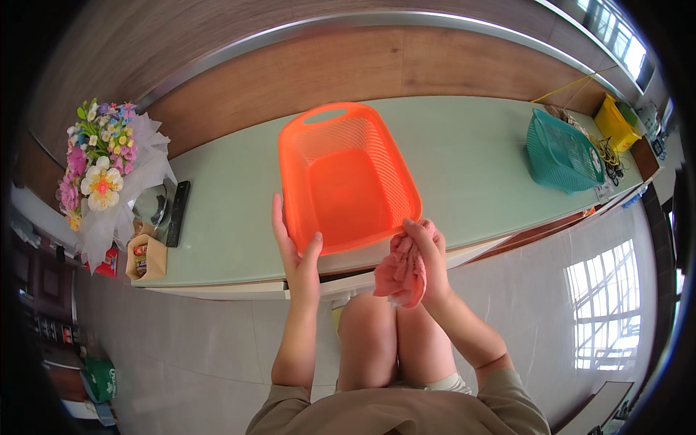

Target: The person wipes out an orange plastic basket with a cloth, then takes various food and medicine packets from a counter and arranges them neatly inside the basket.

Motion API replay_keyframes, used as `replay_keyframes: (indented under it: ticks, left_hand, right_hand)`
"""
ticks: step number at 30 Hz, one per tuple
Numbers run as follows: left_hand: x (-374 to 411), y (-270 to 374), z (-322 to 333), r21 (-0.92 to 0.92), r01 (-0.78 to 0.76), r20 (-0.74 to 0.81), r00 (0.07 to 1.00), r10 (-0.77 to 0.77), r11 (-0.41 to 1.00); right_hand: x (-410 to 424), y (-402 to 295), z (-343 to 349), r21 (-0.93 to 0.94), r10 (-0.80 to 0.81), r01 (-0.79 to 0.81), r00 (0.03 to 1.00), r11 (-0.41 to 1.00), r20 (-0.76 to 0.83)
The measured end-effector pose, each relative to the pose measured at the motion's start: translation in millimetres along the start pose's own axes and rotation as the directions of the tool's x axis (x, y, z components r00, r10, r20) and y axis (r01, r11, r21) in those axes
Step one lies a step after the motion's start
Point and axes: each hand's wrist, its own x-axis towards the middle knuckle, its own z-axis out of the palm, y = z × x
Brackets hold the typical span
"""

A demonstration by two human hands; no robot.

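Note:
An orange plastic basket (348, 190) with mesh sides and an oval handle hole is tilted so its inside faces me, with nothing in it. My left hand (300, 255) grips its near left corner, thumb on the rim and fingers along the outer side. At the near right corner, my right hand (427, 255) pinches the rim and also holds a crumpled pink cloth (399, 272), which hangs below the rim. Whether the basket's underside touches the pale green desktop (462, 163) cannot be told.
To the left are a crochet flower bouquet (103, 174), a black remote-like object (178, 213) and a small box (147, 258) of packets. At the right stand a teal plastic basket (565, 155), tangled cables (613, 163) and a yellow container (617, 124). A wooden panel (337, 65) backs the desk.

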Motion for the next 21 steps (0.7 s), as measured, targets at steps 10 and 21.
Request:
replay_keyframes:
  ticks: [10, 21]
  left_hand:
    - [-13, -7, -10, 0.565, -0.448, -0.101, 0.796, 0.597, 0.693]
    - [-105, 0, 100, 0.432, -0.573, 0.601, 0.759, 0.252, 0.696]
  right_hand:
    - [0, -3, -27, -0.074, 0.016, -0.021, 0.998, 0.997, -0.059]
    - [-24, -16, -82, 0.396, 0.008, 0.041, 0.993, 0.918, -0.121]
